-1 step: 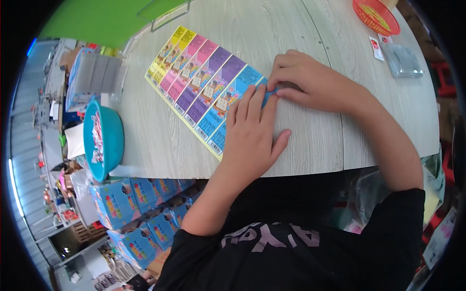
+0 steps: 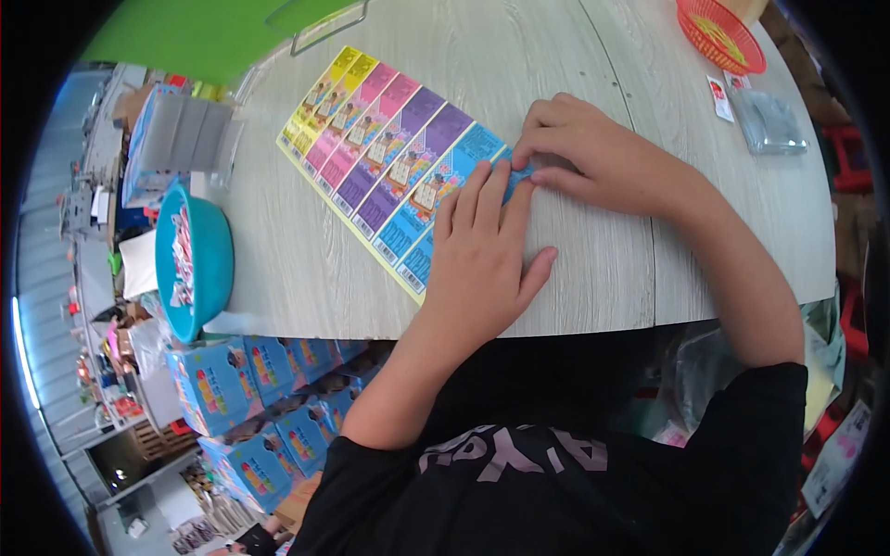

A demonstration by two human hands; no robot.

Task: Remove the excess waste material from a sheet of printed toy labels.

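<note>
A sheet of printed labels [image 2: 387,156] lies slantwise on the table, in yellow, pink, purple and blue strips with a pale margin. Flat across its blue end rests my left hand [image 2: 480,246], fingers stretched out and thumb apart. My right hand [image 2: 593,159] is closed at the sheet's right corner, thumb and fingertips pinching the edge beside my left fingertips. The blue strip nearest me is partly covered by my left hand. Whether a single label is lifted there cannot be made out.
The pale wood-grain table [image 2: 593,278] has a seam on the right. A teal basin [image 2: 215,269] of small packets stands at its left edge. At the far right are a red basket [image 2: 714,42] and clear plastic bags [image 2: 771,122]. Blue boxes [image 2: 218,385] are stacked below left.
</note>
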